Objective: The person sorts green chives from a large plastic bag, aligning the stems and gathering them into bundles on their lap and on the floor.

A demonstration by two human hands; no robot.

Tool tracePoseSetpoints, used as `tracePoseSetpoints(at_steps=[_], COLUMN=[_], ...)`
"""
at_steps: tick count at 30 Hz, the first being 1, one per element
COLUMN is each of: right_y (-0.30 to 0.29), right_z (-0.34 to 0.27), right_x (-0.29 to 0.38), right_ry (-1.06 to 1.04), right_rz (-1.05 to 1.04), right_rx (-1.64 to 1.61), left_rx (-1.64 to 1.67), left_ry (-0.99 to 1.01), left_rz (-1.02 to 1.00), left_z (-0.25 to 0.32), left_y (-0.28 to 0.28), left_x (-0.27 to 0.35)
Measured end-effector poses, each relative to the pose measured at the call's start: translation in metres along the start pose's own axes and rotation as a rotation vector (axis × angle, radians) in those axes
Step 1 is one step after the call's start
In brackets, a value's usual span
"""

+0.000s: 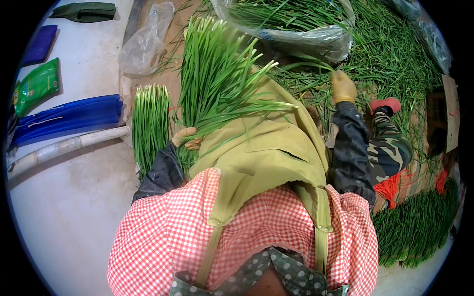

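My left hand (pixel 187 138), in a tan glove, grips the lower part of a large fanned bunch of garlic chives (pixel 207 74). The bunch rests partly on the olive apron (pixel 266 144) over my lap, its pale ends pointing away from me. A straight, even bundle of chives (pixel 150 125) lies just left of that hand. My right hand (pixel 343 87), also gloved and slightly blurred, reaches out to the right with its fingers closed on a few green blades (pixel 314 65), near the loose leaves.
An open plastic bag of chives (pixel 318 37) stands ahead. Loose leaves (pixel 392 55) cover the floor at right. Finished-looking bundles (pixel 414 225) and red ties (pixel 389 190) lie lower right. An empty plastic bag (pixel 146 44), blue folded material (pixel 70 118) and a pale pole (pixel 66 150) are at left.
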State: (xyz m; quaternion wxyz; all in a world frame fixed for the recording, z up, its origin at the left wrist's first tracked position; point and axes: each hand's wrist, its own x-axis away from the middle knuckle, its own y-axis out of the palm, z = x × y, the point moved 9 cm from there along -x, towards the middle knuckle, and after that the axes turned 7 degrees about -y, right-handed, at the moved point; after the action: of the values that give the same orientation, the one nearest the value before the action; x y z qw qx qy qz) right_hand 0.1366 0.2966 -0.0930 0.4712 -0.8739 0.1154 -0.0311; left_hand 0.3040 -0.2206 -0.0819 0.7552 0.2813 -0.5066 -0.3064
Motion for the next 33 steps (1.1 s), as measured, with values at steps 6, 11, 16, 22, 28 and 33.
tracePoseSetpoints(at_steps=[6,11,16,22,28,33], right_y=[-0.041,-0.021,0.005,-0.009,-0.044,-0.032], right_z=[-0.035,-0.2,-0.201,-0.023,-0.083,-0.268], right_x=[0.021,0.107,0.109,0.0,-0.06,-0.044], right_ry=[-0.247,-0.9,-0.769,-0.264,-0.524,-0.595], right_rz=[-0.097,-0.206,-0.347,-0.236,-0.182,-0.514], right_rx=[0.068,-0.068,-0.11,0.379,-0.099,-0.938], left_rx=[-0.023,0.079,0.157,-0.054,-0.056,-0.204], left_ry=[0.036,0.056,0.014,0.045,-0.014,0.067], left_rz=[-0.109,-0.04,-0.077,-0.132,0.16,0.698], left_z=[-0.005,0.003,-0.003,0.01,0.016,0.041], left_y=[0.009,0.009,0.005,0.033,0.034,0.06], left_x=[0.002,0.002,-0.005,-0.007,-0.002,0.022])
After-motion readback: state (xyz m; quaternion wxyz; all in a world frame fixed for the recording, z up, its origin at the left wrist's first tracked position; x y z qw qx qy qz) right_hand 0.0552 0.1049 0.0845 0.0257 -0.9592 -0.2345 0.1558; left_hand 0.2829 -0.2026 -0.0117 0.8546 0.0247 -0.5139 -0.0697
